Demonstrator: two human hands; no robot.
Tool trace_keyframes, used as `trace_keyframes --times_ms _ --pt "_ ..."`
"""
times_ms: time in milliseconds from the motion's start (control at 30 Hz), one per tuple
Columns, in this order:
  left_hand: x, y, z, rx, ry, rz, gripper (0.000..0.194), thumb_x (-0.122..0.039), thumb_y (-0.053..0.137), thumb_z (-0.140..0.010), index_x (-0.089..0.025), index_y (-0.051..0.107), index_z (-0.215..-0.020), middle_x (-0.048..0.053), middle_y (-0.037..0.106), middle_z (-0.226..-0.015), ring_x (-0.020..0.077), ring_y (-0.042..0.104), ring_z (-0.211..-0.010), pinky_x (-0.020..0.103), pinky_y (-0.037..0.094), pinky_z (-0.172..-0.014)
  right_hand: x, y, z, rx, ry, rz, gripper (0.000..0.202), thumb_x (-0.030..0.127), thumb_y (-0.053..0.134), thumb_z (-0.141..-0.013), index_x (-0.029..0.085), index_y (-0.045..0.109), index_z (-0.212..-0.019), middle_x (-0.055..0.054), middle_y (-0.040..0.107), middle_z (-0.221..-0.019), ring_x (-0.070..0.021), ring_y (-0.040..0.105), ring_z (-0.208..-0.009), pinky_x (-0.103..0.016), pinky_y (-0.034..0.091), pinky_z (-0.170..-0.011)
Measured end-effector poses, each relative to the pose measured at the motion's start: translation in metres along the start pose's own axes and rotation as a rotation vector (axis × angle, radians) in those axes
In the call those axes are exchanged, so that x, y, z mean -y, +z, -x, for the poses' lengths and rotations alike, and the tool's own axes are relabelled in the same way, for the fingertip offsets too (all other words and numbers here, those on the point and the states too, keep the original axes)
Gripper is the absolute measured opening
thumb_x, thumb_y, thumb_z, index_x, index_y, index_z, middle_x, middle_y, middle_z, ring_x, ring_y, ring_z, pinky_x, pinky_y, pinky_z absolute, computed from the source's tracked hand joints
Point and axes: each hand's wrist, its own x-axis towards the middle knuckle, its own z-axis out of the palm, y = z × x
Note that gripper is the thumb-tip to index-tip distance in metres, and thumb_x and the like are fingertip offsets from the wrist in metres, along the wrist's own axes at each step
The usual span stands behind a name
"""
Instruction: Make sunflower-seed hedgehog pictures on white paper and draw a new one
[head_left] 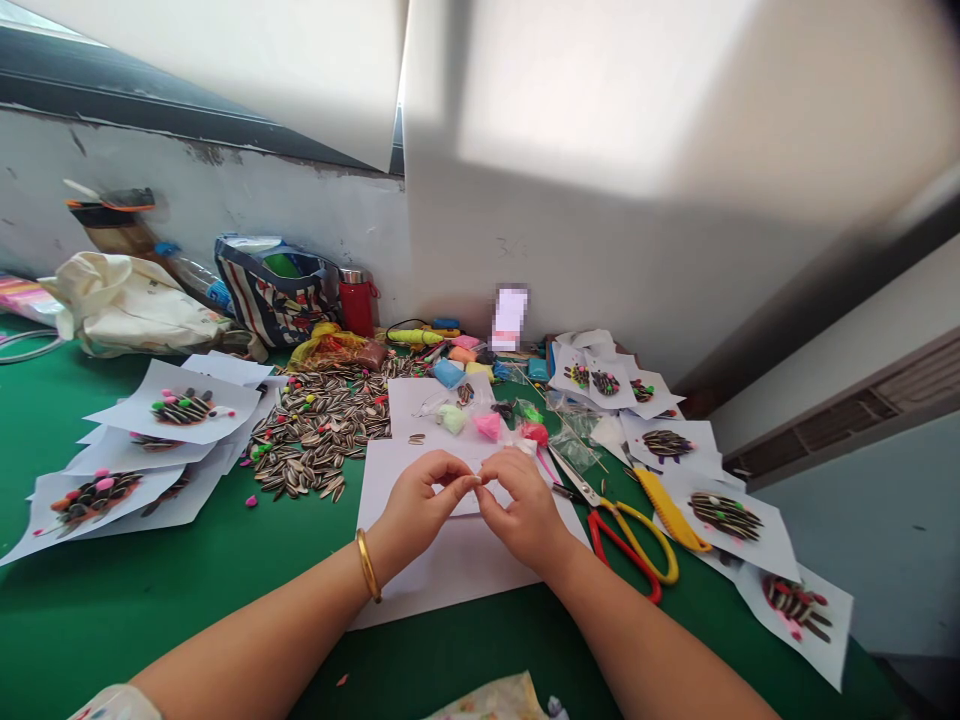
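My left hand [427, 500] and my right hand [521, 505] meet fingertip to fingertip above a sheet of white paper [442, 580]. Both are closed in a pinch. A tiny pale bit shows between the fingertips, too small to name. Just beyond them, small bags of soft coloured clay lie on another sheet: pale green [451, 418], pink [487, 427] and red [534, 433]. Two loose sunflower seeds [417, 438] rest on that sheet. Beside my right forearm lie scissors [630, 530] with red and yellow handles.
A heap of striped sunflower seeds [322, 420] spreads at left. Papers with seed-and-clay figures lie on the left [184, 405] and right [726, 515]. A yellow-handled cutter [670, 508] is near the scissors. Along the wall stand a red flask [357, 303] and a striped bag [274, 290].
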Motion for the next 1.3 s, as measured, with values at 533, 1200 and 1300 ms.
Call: trace_keyframes --times_ms 533,1200,1300 --pt "0.0006 -0.0001 0.0002 0.033 0.014 0.020 0.019 -0.037 0.066 -0.086 -0.019 0.066 -0.080 0.003 0.065 -0.081 0.0156 0.061 -0.076 0.028 0.051 -0.071 -0.0013 0.0033 -0.0006 0.037 -0.020 0.037 0.009 0.019 0.059 -0.088 0.022 0.059 -0.079 -0.002 0.063 -0.076 -0.0194 0.055 -0.080 -0.039 0.042 -0.082" --pt "0.0050 0.0010 -0.0003 -0.003 -0.023 0.074 0.017 -0.036 0.068 -0.084 -0.019 0.067 -0.082 0.003 0.066 -0.082 0.0162 0.061 -0.077 0.029 0.052 -0.070 -0.0021 0.0034 -0.0009 0.054 -0.017 0.036 0.006 0.021 0.059 -0.089 0.023 0.062 -0.085 -0.003 0.067 -0.080 -0.0202 0.058 -0.082 -0.039 0.043 -0.082" --pt "0.0056 0.0016 0.0000 -0.007 -0.016 0.072 0.017 -0.035 0.071 -0.081 -0.019 0.066 -0.086 0.003 0.065 -0.084 0.0160 0.061 -0.077 0.029 0.051 -0.071 -0.0027 0.0028 -0.0012 0.058 -0.019 0.032 0.010 0.021 0.058 -0.090 0.023 0.062 -0.081 -0.002 0.066 -0.078 -0.0195 0.058 -0.080 -0.040 0.043 -0.084"
